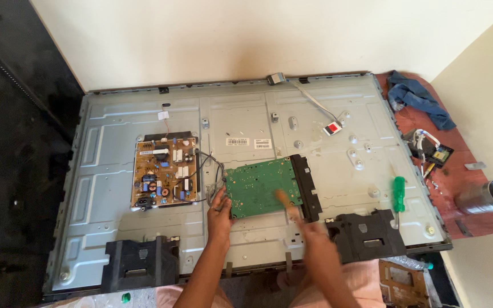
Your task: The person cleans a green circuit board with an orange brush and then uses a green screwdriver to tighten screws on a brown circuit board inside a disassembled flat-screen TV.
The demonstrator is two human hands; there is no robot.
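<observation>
A green circuit board [258, 185] with a black connector strip along its right side lies in the middle of a grey metal television back panel [115, 228]. My left hand [221, 208] grips the board's lower left corner, next to a bundle of wires [212, 171]. My right hand [309, 231] is blurred and holds a wooden-handled brush [285, 202] over the board's lower right part.
A brown power board [164, 174] sits left of the green one. A green-handled screwdriver [398, 193] lies on the panel at right. Black speaker boxes [138, 262] [366, 234] sit near the front edge. A blue cloth [417, 97], small parts and a metal cup [489, 197] lie on the red table at right.
</observation>
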